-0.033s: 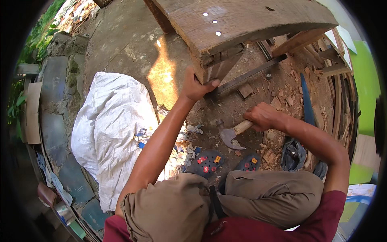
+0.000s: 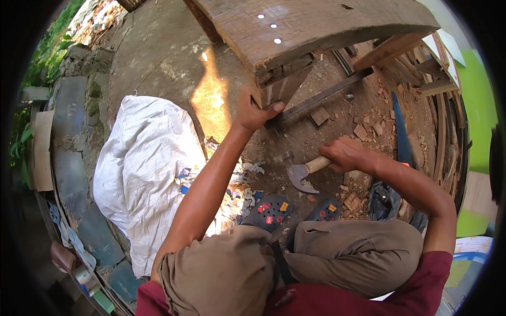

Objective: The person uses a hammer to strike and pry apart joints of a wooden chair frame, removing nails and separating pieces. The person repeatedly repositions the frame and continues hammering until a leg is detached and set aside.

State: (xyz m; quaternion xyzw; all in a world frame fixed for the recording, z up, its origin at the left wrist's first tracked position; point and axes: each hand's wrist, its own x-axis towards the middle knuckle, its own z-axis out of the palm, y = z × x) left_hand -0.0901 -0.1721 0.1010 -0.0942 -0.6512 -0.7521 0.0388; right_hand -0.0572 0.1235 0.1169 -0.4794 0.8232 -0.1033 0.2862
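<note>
A wooden bench-like frame (image 2: 327, 26) with a broad curved top board stands in front of me. My left hand (image 2: 253, 110) grips the near corner leg of that frame, thumb on one side and the other fingers partly hidden behind the wood. In my right hand (image 2: 343, 152) is a claw hammer (image 2: 299, 176), held by its pale wooden handle. The hammer's head hangs to the left of the fist, above the ground and apart from the frame, with its claw curving down toward my shoes. A dark narrow bar (image 2: 327, 96) runs low between the frame's legs.
A full white sack (image 2: 150, 163) lies left of my arm, beside a low block wall (image 2: 71, 147). Wood chips and a small block (image 2: 319, 116) litter the ground. At right are a blue saw blade (image 2: 400, 126), a black plastic bag (image 2: 383, 201) and stacked timber (image 2: 441, 131).
The wooden frame has shifted slightly to the left in view, with my left hand still on it. My right hand and the hammer have barely moved.
</note>
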